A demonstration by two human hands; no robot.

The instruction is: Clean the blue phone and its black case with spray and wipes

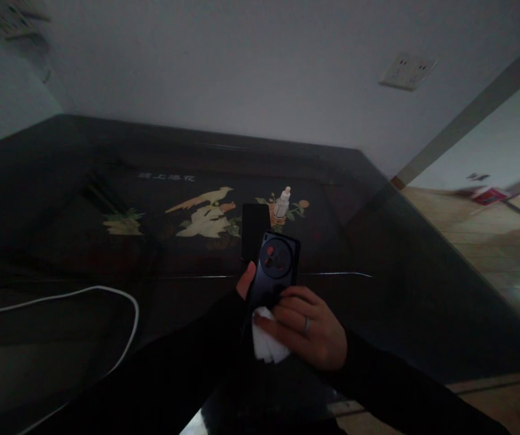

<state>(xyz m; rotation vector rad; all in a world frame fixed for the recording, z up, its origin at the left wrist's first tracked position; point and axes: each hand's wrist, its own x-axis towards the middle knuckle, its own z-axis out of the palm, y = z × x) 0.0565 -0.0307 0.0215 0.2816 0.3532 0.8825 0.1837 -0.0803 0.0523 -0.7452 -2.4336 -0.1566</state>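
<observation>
My left hand (245,281) grips a dark smartphone (274,266) from below, its back with the round camera ring facing me. Only a thumb or fingertip of that hand shows beside the phone's left edge. My right hand (310,329), with a ring on one finger, presses a white cloth (265,344) against the lower part of the phone, fingers curled over it. Both arms wear black sleeves. Behind the phone, on the dark tabletop, lies a flat black rectangular object (254,226), and a small white dropper bottle (282,203) stands upright beside it.
The dark glossy table (60,199) has an inlaid bird-and-flower picture (208,214). A white cable (83,296) loops across its left part. A pale wall with a socket plate (407,70) rises behind. Tiled floor (490,241) lies to the right.
</observation>
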